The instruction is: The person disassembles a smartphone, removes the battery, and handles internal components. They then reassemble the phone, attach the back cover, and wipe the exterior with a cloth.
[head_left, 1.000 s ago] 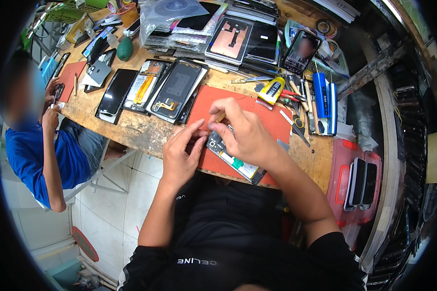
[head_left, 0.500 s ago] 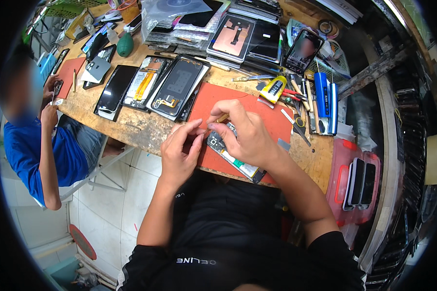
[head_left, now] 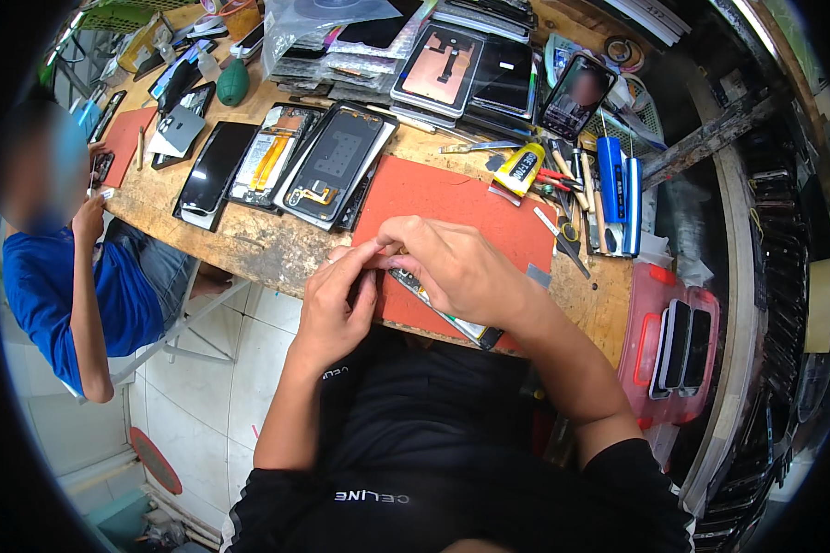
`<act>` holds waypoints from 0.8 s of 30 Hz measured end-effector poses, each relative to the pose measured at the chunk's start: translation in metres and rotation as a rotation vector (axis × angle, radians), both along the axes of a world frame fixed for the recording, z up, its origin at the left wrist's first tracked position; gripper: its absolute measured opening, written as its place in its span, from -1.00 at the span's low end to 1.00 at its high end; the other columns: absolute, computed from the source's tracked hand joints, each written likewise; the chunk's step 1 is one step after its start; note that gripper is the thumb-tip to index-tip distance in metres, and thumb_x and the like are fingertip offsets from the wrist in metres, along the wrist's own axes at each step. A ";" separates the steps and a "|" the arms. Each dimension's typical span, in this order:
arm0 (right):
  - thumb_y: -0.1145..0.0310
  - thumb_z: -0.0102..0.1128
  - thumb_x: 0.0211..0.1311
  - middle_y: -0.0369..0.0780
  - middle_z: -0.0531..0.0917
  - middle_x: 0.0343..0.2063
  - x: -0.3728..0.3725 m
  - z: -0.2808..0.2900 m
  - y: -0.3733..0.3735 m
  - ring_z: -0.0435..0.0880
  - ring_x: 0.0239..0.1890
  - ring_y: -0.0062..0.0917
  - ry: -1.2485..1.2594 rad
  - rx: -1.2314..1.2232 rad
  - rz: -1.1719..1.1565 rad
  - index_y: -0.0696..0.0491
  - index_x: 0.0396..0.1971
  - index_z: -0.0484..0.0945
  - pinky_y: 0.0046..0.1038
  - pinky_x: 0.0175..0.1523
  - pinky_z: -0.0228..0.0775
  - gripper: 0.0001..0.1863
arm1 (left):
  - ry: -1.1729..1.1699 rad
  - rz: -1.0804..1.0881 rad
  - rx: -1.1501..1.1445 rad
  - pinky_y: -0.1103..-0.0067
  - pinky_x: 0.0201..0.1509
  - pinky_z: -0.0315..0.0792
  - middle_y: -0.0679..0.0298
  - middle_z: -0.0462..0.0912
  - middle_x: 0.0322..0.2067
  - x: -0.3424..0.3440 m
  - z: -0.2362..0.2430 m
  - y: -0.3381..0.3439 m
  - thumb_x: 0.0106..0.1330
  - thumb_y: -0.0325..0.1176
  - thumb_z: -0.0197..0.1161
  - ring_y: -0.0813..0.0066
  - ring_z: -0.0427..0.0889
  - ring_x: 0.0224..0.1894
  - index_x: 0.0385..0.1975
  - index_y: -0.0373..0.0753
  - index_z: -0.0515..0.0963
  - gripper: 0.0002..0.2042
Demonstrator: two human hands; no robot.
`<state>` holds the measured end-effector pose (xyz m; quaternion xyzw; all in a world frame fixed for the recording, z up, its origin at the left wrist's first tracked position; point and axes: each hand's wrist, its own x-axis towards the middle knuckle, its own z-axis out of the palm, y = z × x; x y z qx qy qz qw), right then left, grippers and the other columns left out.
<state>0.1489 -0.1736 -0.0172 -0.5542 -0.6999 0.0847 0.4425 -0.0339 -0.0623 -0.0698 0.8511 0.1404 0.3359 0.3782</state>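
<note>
Left hand [head_left: 332,302] — fingers half-curled, tips meeting right hand [head_left: 468,269]; whether anything pinched, cannot tell. Opened phone [head_left: 473,329] slanted on orange mat [head_left: 447,189], partly under right hand, lower end at counter's [head_left: 272,256] front edge. Right fingers bent inward, hold hidden too. Apparently fine two-handed work at phone's upper end — calls for steadiness. Room across mat beyond hands; scissors [head_left: 572,245] by right border.

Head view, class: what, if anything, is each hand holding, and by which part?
It cannot be told: the right hand hides whatever its fingertips may pinch over the opened phone; the left hand, close beside it, shows no clear hold.
</note>
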 end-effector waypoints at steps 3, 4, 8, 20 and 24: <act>0.67 0.26 0.20 0.00 0.73 -0.20 0.000 0.002 0.001 0.78 -0.11 -0.04 -0.064 -0.018 0.043 0.19 0.06 0.47 -0.13 -0.02 0.64 -0.60 | 0.017 -0.021 0.030 0.27 -0.06 0.58 0.01 0.72 -0.20 -0.002 0.001 0.002 0.23 -0.77 0.22 -0.01 0.71 -0.19 0.15 -0.37 0.61 -0.55; 0.66 0.25 0.20 -0.01 0.72 -0.20 -0.001 0.002 0.002 0.77 -0.11 -0.06 -0.116 -0.018 0.060 0.19 0.06 0.48 -0.14 0.00 0.63 -0.59 | 0.012 -0.026 0.016 0.27 -0.07 0.58 0.00 0.72 -0.20 -0.002 0.001 0.002 0.21 -0.77 0.20 -0.02 0.71 -0.20 0.15 -0.37 0.61 -0.54; 0.59 0.24 0.22 -0.05 0.69 -0.27 -0.002 0.004 0.003 0.75 -0.16 -0.10 -0.212 -0.029 0.061 0.19 0.06 0.50 -0.17 0.00 0.61 -0.62 | 0.027 -0.032 0.023 0.27 -0.06 0.57 -0.01 0.71 -0.22 -0.002 0.002 0.004 0.17 -0.79 0.15 -0.03 0.70 -0.20 0.13 -0.39 0.62 -0.52; 0.32 0.46 0.29 -0.23 0.58 -0.42 -0.005 0.003 0.007 0.69 -0.36 -0.31 -0.308 0.049 -0.142 0.07 -0.19 0.51 -0.25 -0.20 0.49 -0.72 | 0.126 0.544 0.313 0.26 -0.10 0.55 0.15 0.75 -0.28 0.021 0.038 0.051 0.43 -0.47 0.33 0.13 0.70 -0.19 -0.18 -0.27 0.66 -0.93; 0.33 0.44 0.31 -0.23 0.54 -0.41 -0.009 -0.002 0.009 0.68 -0.33 -0.29 -0.167 0.077 -0.095 0.05 -0.12 0.54 -0.23 -0.21 0.50 -0.73 | 0.318 0.510 0.407 0.15 -0.03 0.52 0.08 0.76 -0.24 0.045 0.048 0.101 0.40 -0.38 0.39 -0.03 0.68 -0.13 -0.25 -0.26 0.65 -0.90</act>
